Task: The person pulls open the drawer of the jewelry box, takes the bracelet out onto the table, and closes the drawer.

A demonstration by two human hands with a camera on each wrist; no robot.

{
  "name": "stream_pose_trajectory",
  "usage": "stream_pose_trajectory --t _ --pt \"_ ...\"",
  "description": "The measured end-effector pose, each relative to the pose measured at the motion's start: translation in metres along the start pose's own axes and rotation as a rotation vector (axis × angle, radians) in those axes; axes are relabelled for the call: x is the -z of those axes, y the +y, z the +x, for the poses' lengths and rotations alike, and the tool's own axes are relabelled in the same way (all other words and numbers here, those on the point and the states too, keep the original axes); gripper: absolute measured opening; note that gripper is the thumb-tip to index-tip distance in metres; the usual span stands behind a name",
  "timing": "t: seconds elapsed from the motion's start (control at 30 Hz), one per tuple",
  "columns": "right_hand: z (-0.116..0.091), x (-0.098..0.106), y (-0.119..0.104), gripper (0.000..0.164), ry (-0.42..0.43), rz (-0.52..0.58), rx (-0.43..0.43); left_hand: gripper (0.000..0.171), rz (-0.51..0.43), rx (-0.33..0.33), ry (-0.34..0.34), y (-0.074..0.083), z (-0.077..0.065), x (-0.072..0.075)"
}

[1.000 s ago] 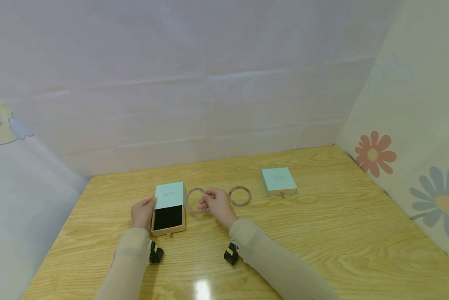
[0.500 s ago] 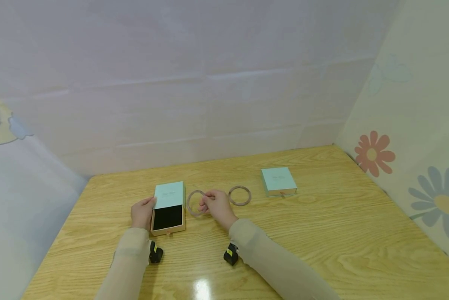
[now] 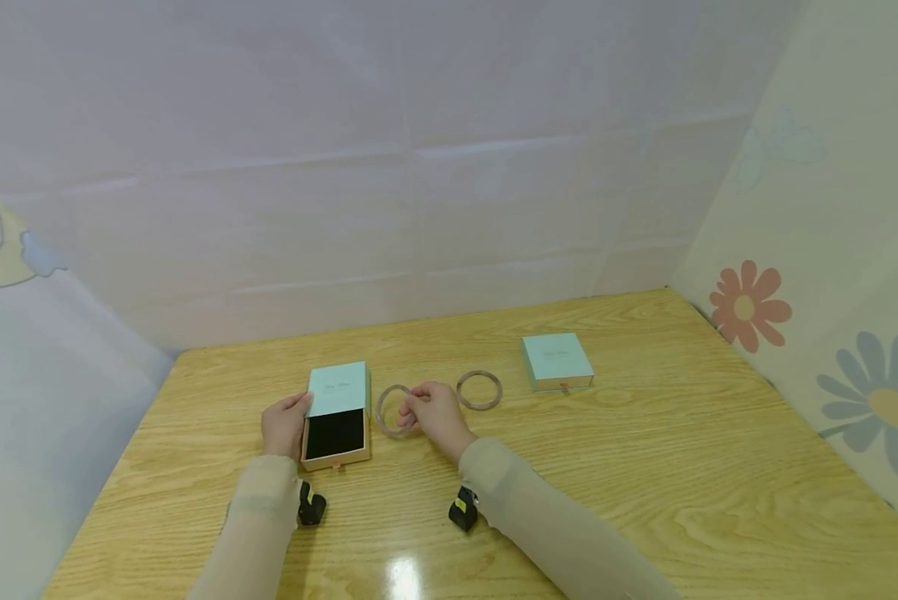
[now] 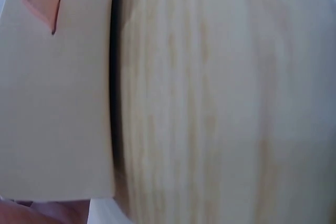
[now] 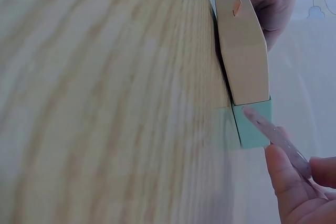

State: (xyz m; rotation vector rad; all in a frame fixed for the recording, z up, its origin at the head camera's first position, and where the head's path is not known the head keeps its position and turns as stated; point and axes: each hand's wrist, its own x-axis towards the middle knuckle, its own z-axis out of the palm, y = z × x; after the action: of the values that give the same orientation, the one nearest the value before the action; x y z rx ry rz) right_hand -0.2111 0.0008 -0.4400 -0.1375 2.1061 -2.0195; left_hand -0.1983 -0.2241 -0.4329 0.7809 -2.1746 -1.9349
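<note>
In the head view my right hand (image 3: 437, 416) pinches a pale, translucent bangle (image 3: 380, 410) between thumb and fingers. The bangle (image 5: 277, 139) is tilted above the table in the right wrist view, close to the mint box's side. My left hand (image 3: 282, 427) grips the left side of that mint-green jewelry box (image 3: 339, 389). Its peach drawer (image 3: 336, 460) is pulled out towards me, showing a black lining; the drawer (image 4: 58, 103) also fills the left of the left wrist view. Most of the left fingers are hidden by the box.
A second bangle (image 3: 479, 407) lies flat on the wooden table (image 3: 644, 467), right of my right hand. Beyond it stands a closed mint box (image 3: 558, 360). Pale cloth walls (image 3: 449, 208) rise behind and beside the table.
The pinched bangle has shifted slightly towards me and to the right, away from the box. My left hand and the box stay nearly still.
</note>
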Motion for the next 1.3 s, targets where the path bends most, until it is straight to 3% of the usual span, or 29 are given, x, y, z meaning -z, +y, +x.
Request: stream_pose_trajectory --t 0.63,0.93,1.3 --pt "-0.003 0.002 0.003 0.018 -0.02 -0.07 -0.028 0.042 -0.001 -0.008 0.004 -0.001 0.001 0.0" --pt "-0.005 0.006 0.0 0.015 0.034 -0.229 -0.073 0.042 0.001 0.006 -0.002 0.001 0.0 -0.001" --pt "-0.001 0.013 -0.005 0.017 0.006 -0.564 -0.067 0.042 0.001 0.005 -0.021 0.002 -0.002 -0.001"
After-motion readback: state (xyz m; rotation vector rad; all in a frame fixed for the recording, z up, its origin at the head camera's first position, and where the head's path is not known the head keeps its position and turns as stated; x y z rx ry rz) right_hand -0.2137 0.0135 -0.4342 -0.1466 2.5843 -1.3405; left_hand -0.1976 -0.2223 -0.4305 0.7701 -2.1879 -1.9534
